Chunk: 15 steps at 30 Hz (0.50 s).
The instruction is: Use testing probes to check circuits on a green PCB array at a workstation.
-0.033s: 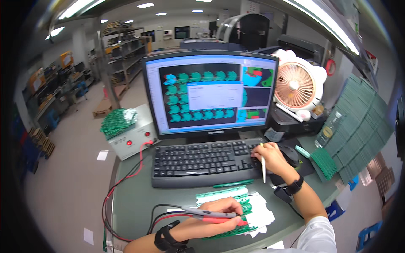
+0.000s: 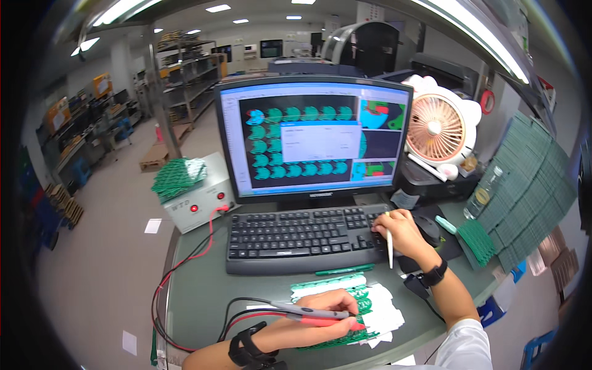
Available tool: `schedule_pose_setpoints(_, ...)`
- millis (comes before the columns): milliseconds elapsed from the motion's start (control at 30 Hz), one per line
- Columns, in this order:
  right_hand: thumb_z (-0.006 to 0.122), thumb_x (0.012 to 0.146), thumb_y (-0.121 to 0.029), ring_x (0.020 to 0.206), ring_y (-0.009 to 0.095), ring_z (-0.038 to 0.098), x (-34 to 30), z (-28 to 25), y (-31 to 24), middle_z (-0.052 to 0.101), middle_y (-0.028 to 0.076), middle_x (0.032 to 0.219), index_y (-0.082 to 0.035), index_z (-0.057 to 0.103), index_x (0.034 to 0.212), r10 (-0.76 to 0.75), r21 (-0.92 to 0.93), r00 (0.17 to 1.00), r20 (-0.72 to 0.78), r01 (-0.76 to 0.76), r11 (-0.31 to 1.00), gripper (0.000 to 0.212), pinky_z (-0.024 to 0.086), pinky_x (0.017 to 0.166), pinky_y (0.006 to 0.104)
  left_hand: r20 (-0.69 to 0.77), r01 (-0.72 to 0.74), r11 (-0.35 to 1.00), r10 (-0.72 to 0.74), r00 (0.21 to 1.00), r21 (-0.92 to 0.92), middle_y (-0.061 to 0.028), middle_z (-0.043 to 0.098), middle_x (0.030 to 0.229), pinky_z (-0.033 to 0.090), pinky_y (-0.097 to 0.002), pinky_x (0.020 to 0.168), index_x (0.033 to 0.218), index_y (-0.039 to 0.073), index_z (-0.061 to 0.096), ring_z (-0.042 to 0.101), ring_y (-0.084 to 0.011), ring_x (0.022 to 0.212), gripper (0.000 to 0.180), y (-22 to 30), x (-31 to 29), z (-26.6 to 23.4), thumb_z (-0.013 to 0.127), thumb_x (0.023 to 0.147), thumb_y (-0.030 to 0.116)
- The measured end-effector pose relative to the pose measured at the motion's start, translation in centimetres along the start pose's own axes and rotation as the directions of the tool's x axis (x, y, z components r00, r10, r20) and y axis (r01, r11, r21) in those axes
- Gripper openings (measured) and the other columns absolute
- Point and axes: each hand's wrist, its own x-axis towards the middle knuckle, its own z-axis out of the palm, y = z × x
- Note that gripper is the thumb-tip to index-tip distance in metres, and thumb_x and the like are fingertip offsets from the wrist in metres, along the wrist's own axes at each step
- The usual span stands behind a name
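Note:
My left hand (image 2: 322, 313) is closed around two test probes, a grey probe (image 2: 308, 310) and a red probe (image 2: 320, 320). Their tips point right, over a green circuit board panel (image 2: 364, 302) with rounded cut-outs. White paper (image 2: 385, 314) lies beneath and beside that panel. My right hand (image 2: 401, 233) rests its fingers on the number-pad end of the black keyboard (image 2: 296, 240). A slim white pen-like stick (image 2: 390, 246) is held in the same hand, pointing down toward the desk. The monitor (image 2: 308, 139) shows rows of green shapes behind a pale dialog box.
A white-grey test box (image 2: 209, 203) at left carries green panels (image 2: 179, 179); red and black cables run from it. To the right are a mouse (image 2: 427, 229), a white fan (image 2: 435, 126), a clear bottle (image 2: 484, 194), a small green stack (image 2: 475, 242) and large stacked boards (image 2: 524, 185).
The whole view has shifted slightly, with the scene sitting a little further right. Both hands keep the same grip and place.

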Motion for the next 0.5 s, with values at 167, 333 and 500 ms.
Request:
schedule_pose_setpoints(167,0.064,0.086,-0.016,0.075,0.028,0.061,-1.1,-0.6,-0.3,0.063,0.010,0.071,-0.007,0.060,0.084,0.175,-0.150,0.944,-0.280,-0.223,0.963,0.010,0.039,0.087,0.0421,-0.007,-0.093,0.995,0.093,0.996,-0.016,-0.0010,0.059,0.088,0.043,-0.0204,0.062,0.101,0.001,0.057,0.053,-0.0027,0.073,0.016,-0.3,0.1,0.0,0.061,0.089,0.011)
schedule_pose_setpoints(333,0.063,0.086,-0.015,0.073,0.026,0.061,-2.7,-1.2,-0.3,0.062,0.008,0.064,-0.007,0.060,0.081,0.215,-0.320,0.972,-0.097,-0.235,0.918,0.010,0.037,0.092,0.0455,-0.033,-0.103,0.988,0.100,0.994,-0.114,-0.0025,0.058,0.093,0.045,-0.0219,0.069,0.101,0.001,0.056,0.055,-0.0055,0.080,0.016,0.3,0.0,-0.1,0.061,0.091,0.013)
schedule_pose_setpoints(500,0.061,0.087,-0.014,0.082,0.022,0.062,-3.1,-2.8,-0.8,0.066,0.005,0.071,-0.009,0.061,0.084,0.108,-0.275,0.993,-0.049,-0.117,0.954,0.006,0.032,0.100,0.0474,-0.335,-0.271,0.955,0.217,0.917,-0.124,-0.0079,0.060,0.091,0.050,-0.0279,0.069,0.098,0.002,0.054,0.062,-0.0126,0.078,0.011,1.6,-1.3,-3.6,0.055,0.093,0.012)
